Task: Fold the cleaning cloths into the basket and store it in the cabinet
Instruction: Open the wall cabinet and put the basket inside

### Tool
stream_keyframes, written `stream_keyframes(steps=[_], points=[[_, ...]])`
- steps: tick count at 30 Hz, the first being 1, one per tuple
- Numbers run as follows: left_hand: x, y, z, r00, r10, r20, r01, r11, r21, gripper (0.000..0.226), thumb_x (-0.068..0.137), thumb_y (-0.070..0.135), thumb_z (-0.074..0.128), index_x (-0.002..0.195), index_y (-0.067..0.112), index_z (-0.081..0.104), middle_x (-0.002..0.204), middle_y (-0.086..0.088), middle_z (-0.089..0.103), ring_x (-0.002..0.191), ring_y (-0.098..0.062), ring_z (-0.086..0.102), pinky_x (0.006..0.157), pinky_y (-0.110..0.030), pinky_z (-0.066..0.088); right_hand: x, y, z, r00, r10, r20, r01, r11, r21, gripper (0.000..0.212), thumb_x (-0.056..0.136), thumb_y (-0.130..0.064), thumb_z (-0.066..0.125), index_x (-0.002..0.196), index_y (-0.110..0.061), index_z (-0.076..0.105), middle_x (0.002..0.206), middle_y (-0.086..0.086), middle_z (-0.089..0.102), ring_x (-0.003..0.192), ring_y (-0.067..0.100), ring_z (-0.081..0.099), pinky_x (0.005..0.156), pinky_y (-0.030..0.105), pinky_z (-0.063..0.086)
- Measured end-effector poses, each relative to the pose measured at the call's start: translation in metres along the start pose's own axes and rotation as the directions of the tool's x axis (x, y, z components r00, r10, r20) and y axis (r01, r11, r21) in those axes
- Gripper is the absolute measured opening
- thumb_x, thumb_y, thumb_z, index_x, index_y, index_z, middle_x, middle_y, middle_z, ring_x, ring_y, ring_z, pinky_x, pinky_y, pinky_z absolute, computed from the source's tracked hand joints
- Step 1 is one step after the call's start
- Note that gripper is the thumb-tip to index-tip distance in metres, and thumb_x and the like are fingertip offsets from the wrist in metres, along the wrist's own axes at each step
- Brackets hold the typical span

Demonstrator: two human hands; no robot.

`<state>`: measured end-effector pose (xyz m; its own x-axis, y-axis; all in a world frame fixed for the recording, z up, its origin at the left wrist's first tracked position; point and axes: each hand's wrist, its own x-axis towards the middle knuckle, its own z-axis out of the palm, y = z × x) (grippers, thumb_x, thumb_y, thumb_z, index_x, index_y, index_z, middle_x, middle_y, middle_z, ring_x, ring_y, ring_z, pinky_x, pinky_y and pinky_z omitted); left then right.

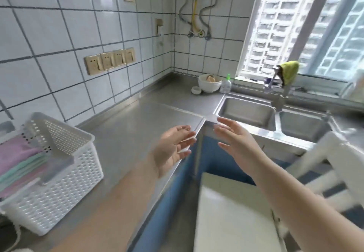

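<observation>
basket point(65, 173) (cloths point(21, 163) inside), left of both hands

Both hands, left point(173, 149) and right point(236, 143), outstretched, palms facing, fingers relaxed, holding nothing.

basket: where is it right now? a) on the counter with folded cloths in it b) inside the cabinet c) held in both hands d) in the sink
a: the basket sits on the steel counter, folded cloths stacked inside, and both hands are open and off it.
</observation>
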<state>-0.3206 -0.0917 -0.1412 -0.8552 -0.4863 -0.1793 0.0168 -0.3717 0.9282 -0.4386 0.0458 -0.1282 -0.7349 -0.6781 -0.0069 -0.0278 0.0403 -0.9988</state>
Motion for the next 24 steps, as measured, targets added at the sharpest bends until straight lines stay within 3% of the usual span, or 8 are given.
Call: stream_keyframes(steps=[4, 9, 12, 15, 20, 24], points=[[0.001, -0.041, 0.097, 0.968, -0.096, 0.233, 0.075, 0.992, 0.098, 0.011, 0.092, 0.026, 0.057, 0.102, 0.025, 0.059, 0.102, 0.004, 0.069, 0.104, -0.015, 0.062, 0.089, -0.034, 0.044, -0.072, 0.011, -0.102, 0.966, 0.006, -0.259, -0.018, 0.999, -0.044, 0.041, 0.089, -0.027, 0.062, 0.128, -0.025, 0.051, 0.123, -0.004, 0.058, 0.114, 0.011, 0.054, 0.099, 0.035, 0.044], [-0.030, -0.092, 0.216, 0.859, -0.199, 0.473, 0.117, 0.973, 0.197, 0.028, 0.090, 0.028, 0.057, 0.117, 0.020, 0.056, 0.110, 0.003, 0.068, 0.111, -0.016, 0.060, 0.099, -0.040, 0.042, -0.179, 0.023, -0.202, 0.852, 0.043, -0.521, -0.079, 0.996, -0.048, 0.040, 0.089, -0.028, 0.062, 0.127, -0.025, 0.051, 0.125, -0.001, 0.057, 0.116, 0.016, 0.054, 0.100, 0.038, 0.044], [-0.059, -0.117, 0.281, 0.758, -0.251, 0.603, 0.134, 0.963, 0.233, 0.041, 0.081, 0.035, 0.063, 0.120, 0.021, 0.056, 0.111, 0.004, 0.068, 0.110, -0.014, 0.061, 0.100, -0.040, 0.043, -0.245, 0.026, -0.251, 0.780, 0.058, -0.624, -0.090, 0.996, -0.021, 0.027, 0.089, -0.026, 0.062, 0.114, -0.033, 0.054, 0.121, -0.005, 0.059, 0.114, 0.014, 0.055, 0.098, 0.038, 0.045], [-0.088, -0.139, 0.339, 0.668, -0.269, 0.693, 0.141, 0.961, 0.237, 0.034, 0.089, 0.030, 0.059, 0.121, 0.021, 0.055, 0.114, 0.003, 0.067, 0.110, -0.013, 0.061, 0.101, -0.038, 0.043, -0.305, 0.021, -0.285, 0.682, 0.054, -0.729, -0.078, 0.997, 0.002, 0.022, 0.091, -0.020, 0.059, 0.108, -0.033, 0.054, 0.113, -0.009, 0.058, 0.112, 0.012, 0.054, 0.098, 0.038, 0.043], [-0.139, -0.158, 0.422, 0.505, -0.293, 0.812, 0.141, 0.956, 0.257, 0.031, 0.091, 0.028, 0.057, 0.121, 0.022, 0.056, 0.113, 0.004, 0.069, 0.110, -0.011, 0.061, 0.101, -0.038, 0.041, -0.396, 0.009, -0.318, 0.508, 0.028, -0.861, -0.050, 0.999, 0.003, 0.020, 0.092, -0.017, 0.058, 0.105, -0.031, 0.056, 0.114, -0.002, 0.057, 0.105, 0.008, 0.055, 0.095, 0.035, 0.041], [-0.177, -0.156, 0.492, 0.319, -0.271, 0.908, 0.069, 0.962, 0.263, 0.034, 0.085, 0.031, 0.062, 0.118, 0.023, 0.059, 0.113, 0.003, 0.069, 0.111, -0.013, 0.062, 0.103, -0.041, 0.042, -0.465, -0.022, -0.340, 0.336, -0.040, -0.941, -0.085, 0.994, -0.073, 0.023, 0.093, -0.018, 0.057, 0.112, -0.031, 0.055, 0.120, -0.003, 0.058, 0.114, 0.010, 0.054, 0.101, 0.037, 0.043]])
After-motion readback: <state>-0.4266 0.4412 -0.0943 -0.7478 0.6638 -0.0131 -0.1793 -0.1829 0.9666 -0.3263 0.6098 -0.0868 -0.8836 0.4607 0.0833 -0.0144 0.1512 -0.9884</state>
